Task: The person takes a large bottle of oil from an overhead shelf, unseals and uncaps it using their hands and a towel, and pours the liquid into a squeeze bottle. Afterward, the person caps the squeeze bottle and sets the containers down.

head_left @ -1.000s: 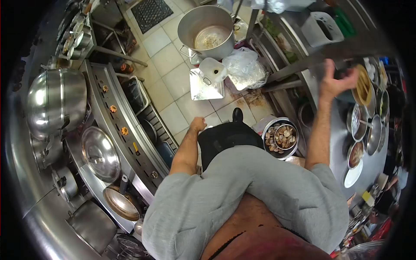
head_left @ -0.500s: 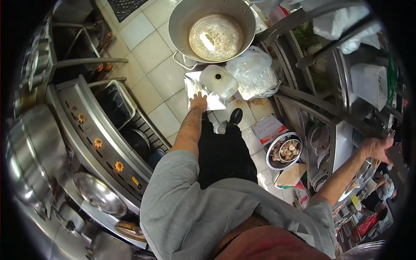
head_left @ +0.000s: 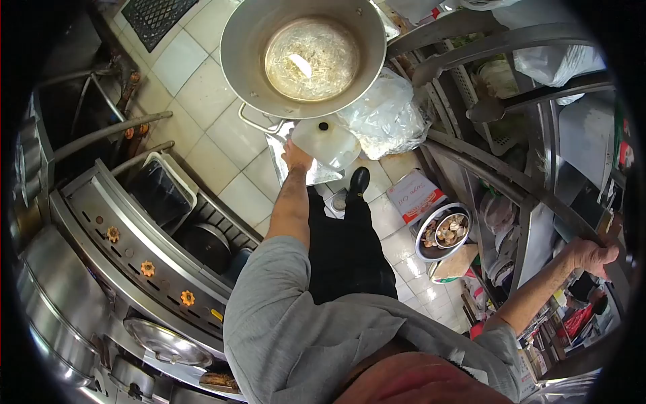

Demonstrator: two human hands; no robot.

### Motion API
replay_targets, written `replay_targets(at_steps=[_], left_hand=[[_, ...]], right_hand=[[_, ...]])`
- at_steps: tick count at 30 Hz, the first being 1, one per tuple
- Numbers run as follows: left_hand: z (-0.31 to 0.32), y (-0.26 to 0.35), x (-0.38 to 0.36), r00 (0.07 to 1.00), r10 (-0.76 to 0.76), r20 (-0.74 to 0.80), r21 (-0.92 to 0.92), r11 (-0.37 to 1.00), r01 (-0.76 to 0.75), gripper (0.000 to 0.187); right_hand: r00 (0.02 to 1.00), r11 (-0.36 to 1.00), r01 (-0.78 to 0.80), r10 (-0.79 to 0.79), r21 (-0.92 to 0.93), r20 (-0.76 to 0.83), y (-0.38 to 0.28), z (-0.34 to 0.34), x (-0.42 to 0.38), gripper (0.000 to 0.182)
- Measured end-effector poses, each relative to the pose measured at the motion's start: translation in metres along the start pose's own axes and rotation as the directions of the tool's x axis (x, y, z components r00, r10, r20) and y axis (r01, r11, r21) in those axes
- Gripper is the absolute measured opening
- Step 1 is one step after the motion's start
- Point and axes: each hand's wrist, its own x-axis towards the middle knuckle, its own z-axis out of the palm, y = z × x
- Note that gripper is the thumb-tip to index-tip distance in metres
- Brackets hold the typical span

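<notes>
My left hand (head_left: 295,156) reaches down to the side of a translucent plastic jug (head_left: 328,143) with a dark round opening. The jug stands over a shiny metallic sheet or tin (head_left: 278,159); whether the fingers grip its handle is hidden. Behind the jug is a large, empty-looking metal pot (head_left: 243,67) with a side handle. A clear plastic bag (head_left: 383,114) lies against the jug's right side. Far to the right, my right hand (head_left: 592,258) rests with curled fingers on a metal rail or edge of the shelving (head_left: 616,269).
A stove front with orange knobs (head_left: 147,268) runs along the left. On the tiled floor at the right are a red and white box (head_left: 415,195) and a bowl of shellfish-like pieces (head_left: 452,230). Metal racks line the right. Part of a person (head_left: 584,289) shows at the far right.
The view has shifted, with the pot, jug and sheet now farther left. My left hand is still beside the jug. My right hand has curled more and sits lower on the rail.
</notes>
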Motion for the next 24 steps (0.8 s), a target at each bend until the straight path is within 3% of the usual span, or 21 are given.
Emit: replay_targets(at_steps=[1, 2, 4, 6, 7, 9, 10, 11, 13, 15, 17, 18, 19, 21, 23, 24], left_hand=[[-0.004, 0.002, -0.001, 0.997, -0.07, 0.013, -0.17, 0.983, 0.071, 0.059], [0.001, -0.001, 0.004, 0.999, -0.002, 0.032, -0.082, 0.997, 0.005, 0.061], [-0.002, 0.0, 0.007, 0.999, 0.032, 0.004, -0.099, 0.995, -0.032, 0.059], [0.003, -0.006, 0.01, 0.998, 0.058, -0.021, -0.117, 0.991, -0.06, 0.057], [0.012, -0.013, 0.016, 0.992, 0.127, 0.004, -0.005, 0.992, -0.127, 0.055], [0.022, -0.019, 0.019, 0.982, 0.185, 0.039, 0.106, 0.976, -0.189, 0.053], [0.021, -0.02, 0.019, 0.99, 0.125, -0.059, -0.021, 0.992, -0.126, 0.051], [0.021, -0.022, 0.017, 0.988, 0.047, -0.148, -0.153, 0.986, -0.07, 0.05], [0.003, -0.019, 0.014, 0.991, 0.058, -0.12, -0.142, 0.987, -0.075, 0.049], [-0.009, -0.016, 0.012, 0.993, 0.077, -0.085, -0.134, 0.987, -0.088, 0.049], [-0.011, -0.016, 0.015, 0.98, 0.197, -0.027, 0.06, 0.979, -0.195, 0.047], [-0.009, -0.017, 0.02, 0.981, 0.192, 0.032, 0.016, 0.981, -0.193, 0.047], [-0.004, -0.019, 0.023, 0.982, 0.184, 0.035, 0.012, 0.983, -0.184, 0.047], [-0.001, -0.022, 0.022, 0.961, 0.236, 0.146, 0.285, 0.92, -0.27, 0.047], [-0.003, -0.025, 0.01, 0.956, 0.271, 0.111, 0.239, 0.927, -0.29, 0.044], [-0.004, -0.026, 0.004, 0.942, 0.316, 0.114, 0.272, 0.902, -0.336, 0.042]], right_hand=[[0.999, 0.999, -0.029, 0.028, -0.027, -0.042, -0.002, 0.0, 0.0, 0.043], [0.999, 1.0, -0.029, 0.029, -0.005, -0.037, -0.003, 0.002, -0.003, 0.041], [0.999, 1.0, -0.026, 0.026, 0.015, -0.034, -0.003, 0.0, -0.002, 0.039], [1.0, 0.999, -0.004, 0.005, -0.042, 0.023, 0.007, -0.01, 0.003, 0.069], [0.999, 0.998, 0.004, -0.002, -0.06, 0.043, 0.006, -0.01, 0.002, 0.079], [1.0, 0.998, -0.03, 0.03, -0.056, -0.006, 0.006, -0.009, 0.001, 0.085], [0.999, 0.998, -0.043, 0.042, -0.054, -0.022, 0.007, -0.009, 0.002, 0.087], [0.999, 0.998, -0.053, 0.053, 0.042, -0.011, 0.013, -0.016, 0.01, 0.068], [0.998, 0.987, -0.07, 0.07, 0.143, 0.005, 0.007, -0.003, 0.004, 0.053], [0.998, 0.993, -0.056, 0.06, 0.103, -0.035, 0.008, -0.006, 0.002, 0.07], [0.997, 0.996, -0.059, 0.062, 0.062, -0.044, 0.024, -0.023, 0.014, 0.089], [0.996, 0.993, -0.068, 0.074, 0.101, -0.056, 0.027, -0.024, 0.017, 0.095], [0.995, 0.989, -0.077, 0.084, 0.123, -0.056, 0.029, -0.025, 0.018, 0.098], [0.992, 0.991, -0.085, 0.094, 0.105, -0.086, 0.031, -0.023, 0.018, 0.103], [0.989, 0.995, -0.081, 0.087, 0.062, -0.116, 0.031, -0.021, 0.016, 0.105], [0.998, 0.997, -0.023, 0.027, 0.076, -0.054, 0.029, -0.02, 0.013, 0.099]])
